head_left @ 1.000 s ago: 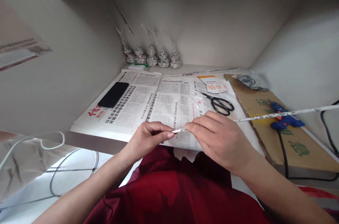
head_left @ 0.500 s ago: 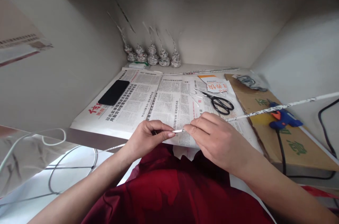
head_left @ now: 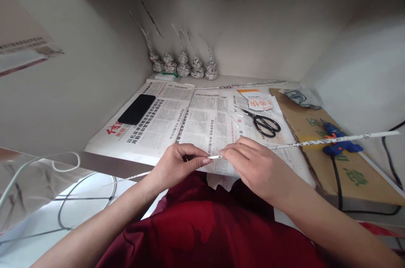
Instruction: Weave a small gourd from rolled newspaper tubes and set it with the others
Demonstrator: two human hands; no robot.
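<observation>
A thin rolled newspaper stick (head_left: 316, 142) runs between both hands, just above the near edge of the newspaper sheet (head_left: 152, 146). My left hand (head_left: 179, 164) pinches it with thumb and fingers, and a thin white end comes out to the left past the wrist. Close by, my right hand (head_left: 249, 162) is closed round the stick, whose long printed part sticks out to the right. A short whitish piece shows between the fingertips. Whether it is one stick or two joined there, I cannot tell. Black-handled scissors (head_left: 266, 125) lie beyond my right hand.
Several woven paper gourds (head_left: 183, 65) line the back wall. A black phone (head_left: 136, 109) rests on the newspaper at left. More paper sticks (head_left: 240, 85) lie at the back. On the cardboard (head_left: 313, 154) at right sits a blue glue gun (head_left: 340, 143) with a black cord.
The long right end of the paper stick has swung downward and now points more level, with its tip in view. Both hands stay nearly where they were, still holding it.
</observation>
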